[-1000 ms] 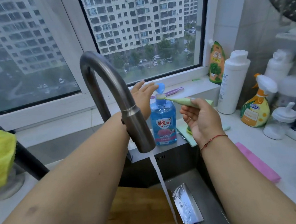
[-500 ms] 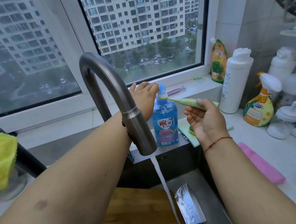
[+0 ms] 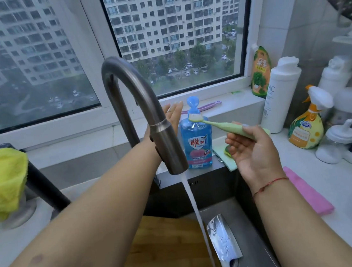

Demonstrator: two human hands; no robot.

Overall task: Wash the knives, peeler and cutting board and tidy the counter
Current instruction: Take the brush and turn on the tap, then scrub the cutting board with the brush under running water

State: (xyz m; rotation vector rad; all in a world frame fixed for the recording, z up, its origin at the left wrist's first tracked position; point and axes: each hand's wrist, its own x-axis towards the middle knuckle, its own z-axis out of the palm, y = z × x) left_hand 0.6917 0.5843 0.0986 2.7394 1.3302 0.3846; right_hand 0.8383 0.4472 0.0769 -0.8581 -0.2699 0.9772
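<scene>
My right hand (image 3: 251, 147) holds a pale green brush (image 3: 223, 125) by its handle, with the bristle head under the pump of the blue dish soap bottle (image 3: 196, 144). Behind the faucet (image 3: 144, 106), my left hand (image 3: 172, 115) hovers just left of the pump with its fingers straight, partly hidden by the spout. Water runs from the faucet into the sink (image 3: 258, 243). A cleaver (image 3: 222, 236) lies blade up in the sink beside a wooden cutting board (image 3: 165, 252).
A yellow cloth (image 3: 2, 182) hangs at the left. A pink cloth (image 3: 305, 189), a green cloth (image 3: 224, 152), spray and pump bottles (image 3: 307, 125) and a tall white bottle (image 3: 281, 95) crowd the right counter. A purple utensil (image 3: 204, 106) lies on the windowsill.
My left hand has lifted off the soap pump and its fingers have straightened. The brush stays under the pump nozzle in my right hand.
</scene>
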